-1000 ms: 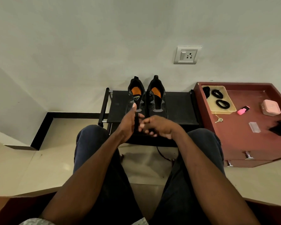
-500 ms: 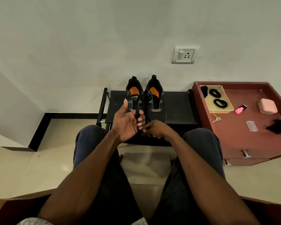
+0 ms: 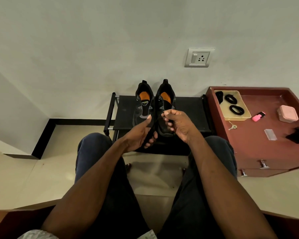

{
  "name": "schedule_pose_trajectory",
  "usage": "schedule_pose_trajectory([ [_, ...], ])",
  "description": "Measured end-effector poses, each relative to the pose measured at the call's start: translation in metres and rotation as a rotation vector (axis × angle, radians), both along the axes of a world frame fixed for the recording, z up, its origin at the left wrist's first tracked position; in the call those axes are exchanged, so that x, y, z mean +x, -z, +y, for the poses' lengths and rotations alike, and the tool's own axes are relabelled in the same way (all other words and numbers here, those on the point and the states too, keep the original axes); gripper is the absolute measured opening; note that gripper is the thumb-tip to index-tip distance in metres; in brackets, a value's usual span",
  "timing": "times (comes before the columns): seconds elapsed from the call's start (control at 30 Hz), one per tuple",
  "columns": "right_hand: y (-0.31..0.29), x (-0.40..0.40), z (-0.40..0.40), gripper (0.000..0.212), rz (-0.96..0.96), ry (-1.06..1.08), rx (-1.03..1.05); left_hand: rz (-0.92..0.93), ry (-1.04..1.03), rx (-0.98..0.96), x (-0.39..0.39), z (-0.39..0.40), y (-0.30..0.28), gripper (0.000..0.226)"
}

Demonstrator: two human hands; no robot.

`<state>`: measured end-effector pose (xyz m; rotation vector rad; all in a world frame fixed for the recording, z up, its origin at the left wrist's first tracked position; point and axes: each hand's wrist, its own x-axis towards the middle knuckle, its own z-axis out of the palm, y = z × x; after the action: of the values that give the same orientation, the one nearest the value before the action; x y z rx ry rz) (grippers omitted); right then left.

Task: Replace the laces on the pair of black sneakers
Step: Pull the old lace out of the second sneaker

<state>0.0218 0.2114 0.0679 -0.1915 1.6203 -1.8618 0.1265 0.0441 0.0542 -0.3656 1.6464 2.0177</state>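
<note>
**Hands stretch a black lace over the sneakers**

Both hands work one black lace (image 3: 152, 128): the left hand (image 3: 141, 135) curls its fingers round the bundled part, thumb up, while the right hand (image 3: 177, 123) pinches the thin end. Behind them, two black sneakers (image 3: 155, 104) with orange insoles stand side by side on a low black shoe rack (image 3: 190, 109), heels at its wall edge.

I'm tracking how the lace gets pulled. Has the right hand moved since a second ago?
Yes. The right hand has risen and shifted right, from below the sneakers' toes to over the right sneaker, pinching the lace.
</note>
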Motion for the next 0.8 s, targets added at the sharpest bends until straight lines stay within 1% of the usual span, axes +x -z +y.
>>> schedule_pose_trajectory([
  [0.07,0.006,0.001,-0.003,0.015,0.128,0.052,0.233,0.038,0.034,0.198,0.001,-0.001,-0.005,0.078],
  [0.1,0.008,0.002,-0.005,0.016,0.216,0.016,0.378,0.059,0.025,0.275,0.002,-0.001,-0.008,0.077],
  [0.17,0.011,0.007,-0.008,0.014,0.346,-0.178,0.582,0.11,-0.042,0.39,0.003,-0.001,-0.013,0.074],
  [0.27,0.013,0.02,-0.014,0.011,0.36,-0.471,0.675,0.219,-0.283,0.507,0.001,0.001,-0.013,0.064],
  [0.33,0.014,0.027,-0.018,0.015,0.407,-0.591,0.676,0.263,-0.502,0.508,-0.003,0.001,-0.009,0.055],
  [0.37,0.014,0.029,-0.019,0.015,0.428,-0.638,0.66,0.267,-0.595,0.465,-0.005,0.0,-0.006,0.052],
  [0.43,0.01,0.033,-0.021,0.018,0.466,-0.703,0.633,0.244,-0.698,0.303,-0.008,-0.001,0.0,0.051],
  [0.5,0.007,0.034,-0.022,0.019,0.5,-0.671,0.601,0.183,-0.692,0.119,-0.011,-0.001,0.005,0.054],
  [0.6,0.006,0.031,-0.021,0.016,0.579,-0.434,0.53,0.083,-0.58,-0.001,-0.013,0.003,0.01,0.056],
  [0.7,0.011,0.033,-0.024,0.012,0.612,-0.163,0.455,0.079,-0.491,0.003,-0.012,0.007,0.011,0.055],
  [0.8,0.024,0.037,-0.03,0.013,0.582,-0.014,0.411,0.079,-0.486,0.076,-0.012,0.01,0.009,0.06],
])
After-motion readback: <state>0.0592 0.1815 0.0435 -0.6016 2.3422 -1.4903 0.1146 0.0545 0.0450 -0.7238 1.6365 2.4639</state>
